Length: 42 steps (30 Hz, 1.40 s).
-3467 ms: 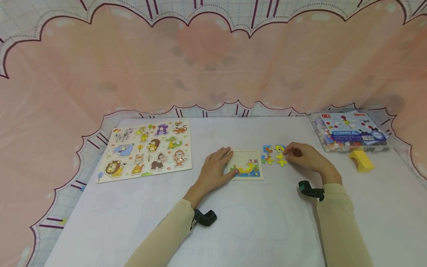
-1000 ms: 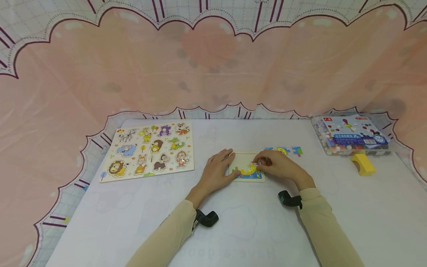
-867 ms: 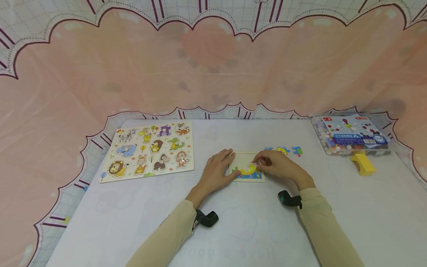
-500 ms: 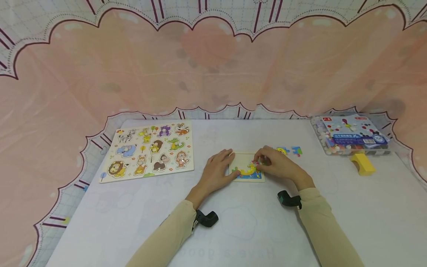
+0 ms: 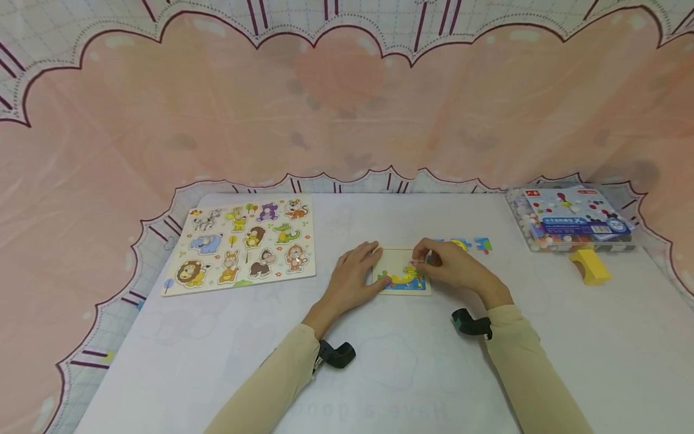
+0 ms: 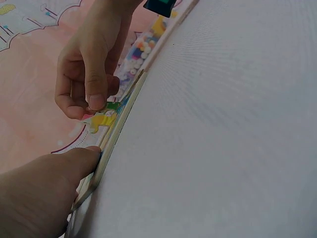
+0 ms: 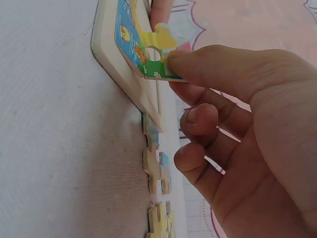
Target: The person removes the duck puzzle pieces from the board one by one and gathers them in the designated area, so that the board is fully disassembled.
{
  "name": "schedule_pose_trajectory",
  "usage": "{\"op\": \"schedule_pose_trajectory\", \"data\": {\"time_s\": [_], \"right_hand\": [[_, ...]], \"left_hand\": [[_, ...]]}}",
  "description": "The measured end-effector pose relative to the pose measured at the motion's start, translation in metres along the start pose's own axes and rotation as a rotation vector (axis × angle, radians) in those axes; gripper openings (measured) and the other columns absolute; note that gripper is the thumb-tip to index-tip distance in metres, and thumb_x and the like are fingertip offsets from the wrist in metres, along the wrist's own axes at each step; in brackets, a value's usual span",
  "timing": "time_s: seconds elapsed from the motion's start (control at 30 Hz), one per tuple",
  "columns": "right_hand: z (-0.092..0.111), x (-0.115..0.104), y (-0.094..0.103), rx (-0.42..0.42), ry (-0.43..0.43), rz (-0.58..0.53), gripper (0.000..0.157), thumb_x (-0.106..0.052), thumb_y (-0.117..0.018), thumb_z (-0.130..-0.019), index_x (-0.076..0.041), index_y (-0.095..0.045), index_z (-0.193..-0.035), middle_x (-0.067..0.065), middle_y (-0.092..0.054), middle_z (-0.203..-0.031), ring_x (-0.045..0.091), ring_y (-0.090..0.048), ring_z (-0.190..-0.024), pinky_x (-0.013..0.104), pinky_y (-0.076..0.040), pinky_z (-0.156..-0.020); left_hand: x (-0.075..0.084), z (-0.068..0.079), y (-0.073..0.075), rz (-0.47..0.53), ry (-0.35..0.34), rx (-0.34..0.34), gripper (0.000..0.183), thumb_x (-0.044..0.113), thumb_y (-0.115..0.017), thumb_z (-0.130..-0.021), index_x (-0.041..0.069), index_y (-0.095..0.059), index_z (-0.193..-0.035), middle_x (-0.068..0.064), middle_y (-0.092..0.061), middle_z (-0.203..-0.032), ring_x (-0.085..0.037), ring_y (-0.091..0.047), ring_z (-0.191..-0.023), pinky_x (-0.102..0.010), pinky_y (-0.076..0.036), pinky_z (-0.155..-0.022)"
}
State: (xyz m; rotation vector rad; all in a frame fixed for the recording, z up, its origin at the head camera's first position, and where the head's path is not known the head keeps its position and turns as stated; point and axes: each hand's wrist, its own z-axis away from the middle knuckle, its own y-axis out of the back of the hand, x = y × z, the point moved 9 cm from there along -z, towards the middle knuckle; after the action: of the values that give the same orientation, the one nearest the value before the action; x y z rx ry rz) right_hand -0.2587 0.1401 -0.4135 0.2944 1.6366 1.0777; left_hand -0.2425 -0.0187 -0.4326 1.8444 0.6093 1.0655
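Right hand (image 5: 452,269): grip pinching a green-edged jigsaw piece (image 7: 161,73) over the small wooden puzzle tray (image 5: 402,288) mid-desk (image 5: 379,361). Left hand (image 5: 352,278): grip slack, fingers flat on tray's left edge.

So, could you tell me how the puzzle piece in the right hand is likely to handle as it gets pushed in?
The puzzle piece looks thin and flat, pinched by the right hand, so probably light and fairly stiff. Its tabs may catch on the puzzle tray edge. The tray could slide, though the left hand rests on it.
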Motion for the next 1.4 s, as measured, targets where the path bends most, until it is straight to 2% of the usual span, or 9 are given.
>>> {"op": "schedule_pose_trajectory", "data": {"time_s": [0.13, 0.33, 0.57, 0.73, 0.93, 1.03, 1.17, 1.27, 1.4], "right_hand": [[0.0, -0.001, 0.0, -0.005, 0.004, -0.01, 0.007, -0.021, -0.065, -0.09, -0.02, -0.06, -0.095, -0.002, -0.055, -0.075, 0.013, -0.046, -0.065, 0.023, -0.039, -0.058], [0.0, 0.001, -0.002, -0.014, 0.0, -0.006, 0.01, -0.019, -0.061, -0.092, -0.019, -0.059, -0.101, -0.003, -0.059, -0.087, 0.013, -0.047, -0.069, 0.023, -0.041, -0.059], [-0.001, 0.002, -0.003, -0.02, 0.015, -0.008, 0.008, -0.016, -0.06, -0.092, -0.019, -0.06, -0.1, -0.004, -0.057, -0.082, 0.014, -0.048, -0.073, 0.024, -0.041, -0.062], [-0.001, 0.001, -0.002, -0.012, 0.031, -0.005, 0.009, -0.016, -0.058, -0.093, -0.019, -0.061, -0.102, -0.003, -0.058, -0.087, 0.014, -0.047, -0.073, 0.024, -0.041, -0.062], [-0.001, 0.002, -0.004, -0.023, 0.021, -0.022, 0.009, -0.014, -0.057, -0.093, -0.019, -0.059, -0.101, -0.003, -0.056, -0.082, 0.014, -0.048, -0.073, 0.024, -0.041, -0.062], [0.0, 0.003, -0.006, -0.029, 0.02, -0.034, 0.008, -0.013, -0.057, -0.093, -0.018, -0.059, -0.099, -0.004, -0.057, -0.08, 0.014, -0.049, -0.073, 0.025, -0.042, -0.063], [0.001, 0.003, -0.007, -0.032, 0.017, -0.033, 0.006, -0.014, -0.057, -0.094, -0.018, -0.059, -0.098, -0.004, -0.058, -0.082, 0.014, -0.05, -0.074, 0.025, -0.043, -0.064], [0.001, 0.004, -0.006, -0.034, 0.01, -0.027, 0.006, -0.015, -0.057, -0.094, -0.018, -0.059, -0.098, -0.004, -0.059, -0.084, 0.014, -0.05, -0.075, 0.026, -0.043, -0.065], [0.0, 0.004, -0.005, -0.034, 0.019, -0.009, 0.006, -0.015, -0.057, -0.094, -0.018, -0.059, -0.098, -0.004, -0.06, -0.087, 0.013, -0.051, -0.077, 0.026, -0.044, -0.068]], "left_hand": [[0.0, 0.0, 0.0, 0.004, -0.001, -0.001, 0.065, 0.045, -0.063, -0.087, 0.008, -0.049, -0.138, -0.006, -0.043, -0.148, -0.024, -0.033, -0.14, -0.046, -0.028, -0.112], [-0.001, 0.0, -0.001, 0.011, 0.009, -0.003, 0.065, 0.045, -0.064, -0.086, 0.009, -0.049, -0.138, -0.005, -0.042, -0.148, -0.023, -0.033, -0.141, -0.046, -0.027, -0.113], [-0.002, -0.001, 0.0, 0.011, 0.024, -0.014, 0.065, 0.045, -0.063, -0.086, 0.009, -0.048, -0.138, -0.005, -0.041, -0.149, -0.023, -0.032, -0.141, -0.045, -0.027, -0.113], [-0.001, -0.002, 0.0, 0.025, 0.032, -0.024, 0.066, 0.045, -0.064, -0.086, 0.009, -0.048, -0.139, -0.005, -0.041, -0.149, -0.023, -0.031, -0.141, -0.046, -0.027, -0.114], [0.002, -0.001, 0.002, 0.023, 0.044, 0.014, 0.055, 0.042, -0.068, -0.084, 0.013, -0.057, -0.13, -0.005, -0.048, -0.143, -0.023, -0.039, -0.136, -0.046, -0.031, -0.11], [0.014, 0.0, 0.005, -0.032, 0.024, 0.05, 0.037, 0.035, -0.07, -0.084, 0.019, -0.064, -0.116, -0.001, -0.056, -0.127, -0.02, -0.05, -0.12, -0.04, -0.039, -0.099], [0.049, 0.008, 0.005, -0.15, -0.11, 0.054, 0.023, 0.028, -0.068, -0.086, 0.021, -0.067, -0.108, 0.004, -0.059, -0.113, -0.015, -0.054, -0.103, -0.032, -0.044, -0.087], [0.075, 0.017, -0.003, -0.223, -0.232, 0.0, 0.03, 0.033, -0.064, -0.089, 0.018, -0.067, -0.114, 0.003, -0.059, -0.117, -0.015, -0.054, -0.107, -0.031, -0.047, -0.089], [0.09, 0.024, -0.011, -0.284, -0.276, -0.065, 0.041, 0.041, -0.061, -0.089, 0.014, -0.063, -0.121, 0.002, -0.058, -0.119, -0.015, -0.054, -0.11, -0.029, -0.048, -0.091]]}}
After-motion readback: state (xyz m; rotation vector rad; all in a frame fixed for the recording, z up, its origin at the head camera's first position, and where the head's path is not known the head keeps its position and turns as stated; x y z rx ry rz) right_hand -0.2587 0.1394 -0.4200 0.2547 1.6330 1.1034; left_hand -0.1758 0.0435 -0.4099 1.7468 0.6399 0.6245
